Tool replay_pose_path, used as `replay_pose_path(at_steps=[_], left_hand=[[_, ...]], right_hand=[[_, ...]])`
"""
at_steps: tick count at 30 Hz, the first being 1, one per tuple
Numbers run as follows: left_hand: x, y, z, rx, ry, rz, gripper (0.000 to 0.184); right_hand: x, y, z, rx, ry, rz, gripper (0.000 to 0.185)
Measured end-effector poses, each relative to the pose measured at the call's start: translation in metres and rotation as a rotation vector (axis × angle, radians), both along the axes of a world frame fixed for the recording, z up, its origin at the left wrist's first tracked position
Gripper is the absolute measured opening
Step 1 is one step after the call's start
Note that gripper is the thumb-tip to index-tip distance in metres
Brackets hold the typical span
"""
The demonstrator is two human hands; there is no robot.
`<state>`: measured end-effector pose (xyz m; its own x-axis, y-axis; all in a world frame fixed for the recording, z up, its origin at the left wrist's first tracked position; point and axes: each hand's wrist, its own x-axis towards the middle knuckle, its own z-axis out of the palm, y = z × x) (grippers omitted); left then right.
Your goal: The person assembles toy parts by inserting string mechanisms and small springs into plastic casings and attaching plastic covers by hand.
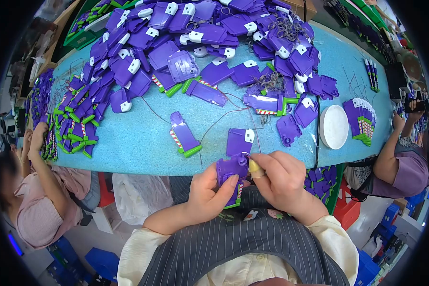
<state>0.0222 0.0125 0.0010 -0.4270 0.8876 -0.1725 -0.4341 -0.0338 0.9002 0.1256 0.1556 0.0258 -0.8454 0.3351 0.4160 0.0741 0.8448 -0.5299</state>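
Observation:
My left hand (209, 190) grips a purple plastic part (228, 168) with a green and striped end, just off the table's front edge. At the part's right side is my right hand (280, 175), its fingers pinched, with a yellow cover on one finger; what lies between the fingertips is too small to make out. Just beyond the hands lies a purple and white piece (240, 142). Left of it rests a purple part with a green end and striped side (185, 135), with thin wires near it.
A large pile of purple and white pieces (219, 33) covers the back of the blue table (148, 143). Purple-green parts (81, 114) are heaped at left. A white round dish (334, 127) and fanned parts (360, 119) stand right. Other people sit at both sides.

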Motion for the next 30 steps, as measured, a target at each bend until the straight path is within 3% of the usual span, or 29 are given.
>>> replay_pose_path(at_steps=[9,11,12,14,16,21,24,26,27,28,30], left_hand=[[-0.006,-0.005,-0.010,-0.028,0.215,-0.020,0.024],[-0.011,-0.004,-0.002,-0.070,0.713,0.019,0.027],[-0.013,-0.003,-0.002,-0.070,0.712,0.019,0.027],[-0.016,-0.002,-0.002,-0.030,1.094,-0.062,0.035],[-0.016,-0.002,0.000,-0.021,1.097,-0.027,0.036],[-0.015,0.000,0.005,0.100,1.201,-0.041,0.040],[-0.013,-0.001,0.010,0.133,1.184,-0.221,0.041],[-0.015,-0.004,0.016,0.059,0.763,-0.491,0.035],[-0.011,-0.007,0.016,0.064,0.765,-0.497,0.035],[-0.007,-0.011,0.013,0.032,0.401,-0.377,0.031],[-0.004,-0.006,0.029,-0.092,-0.223,-0.090,0.025]], right_hand=[[-0.008,-0.004,-0.002,-0.070,-0.037,-0.045,0.027],[-0.010,-0.003,-0.002,-0.104,-0.050,-0.032,0.027],[-0.012,-0.003,-0.002,-0.219,-0.022,-0.019,0.025],[-0.014,-0.001,-0.001,-0.333,0.008,-0.005,0.023],[-0.015,0.000,0.004,-0.544,-0.145,0.045,0.028],[-0.015,0.011,-0.001,-0.592,-0.123,0.168,0.021],[-0.015,0.029,-0.002,-0.619,-0.154,0.282,0.015],[-0.016,0.043,-0.012,-0.611,0.090,0.058,0.019],[-0.018,0.047,-0.015,-0.691,0.226,-0.104,0.025],[-0.020,0.047,-0.015,-0.766,0.362,-0.267,0.031],[-0.011,0.029,-0.008,-0.968,0.230,-0.250,0.042]])
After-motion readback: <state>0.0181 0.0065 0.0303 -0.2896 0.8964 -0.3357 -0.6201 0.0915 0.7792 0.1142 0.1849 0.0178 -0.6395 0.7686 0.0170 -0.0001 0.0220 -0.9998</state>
